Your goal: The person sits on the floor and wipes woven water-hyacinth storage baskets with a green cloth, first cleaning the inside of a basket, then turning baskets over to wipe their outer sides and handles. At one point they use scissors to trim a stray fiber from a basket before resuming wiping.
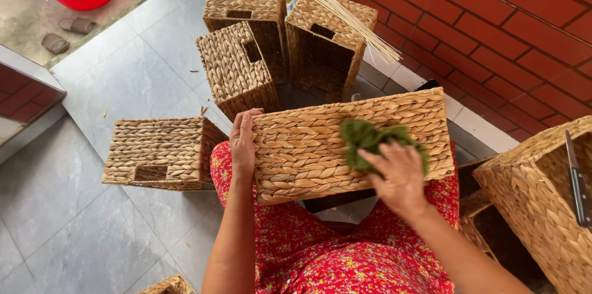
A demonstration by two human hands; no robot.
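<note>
Woven basket (308, 146) across lap, left hand (242, 143) gripping its edge, right hand (399, 177) clutching green cloth (370, 140).

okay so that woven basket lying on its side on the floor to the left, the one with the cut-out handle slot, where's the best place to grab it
Probably by the rectangular handle slot in the near wall of the tan woven straw basket. The basket lies on its side on the grey tiled floor, so the slot faces the person: reach in from the near side, fingers through the slot, thumb over the rim edge.

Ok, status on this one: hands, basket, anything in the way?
Left hand grips woven basket's left end on lap. Right hand presses green cloth against basket side. Other baskets stand apart on floor; nothing blocking.
</note>
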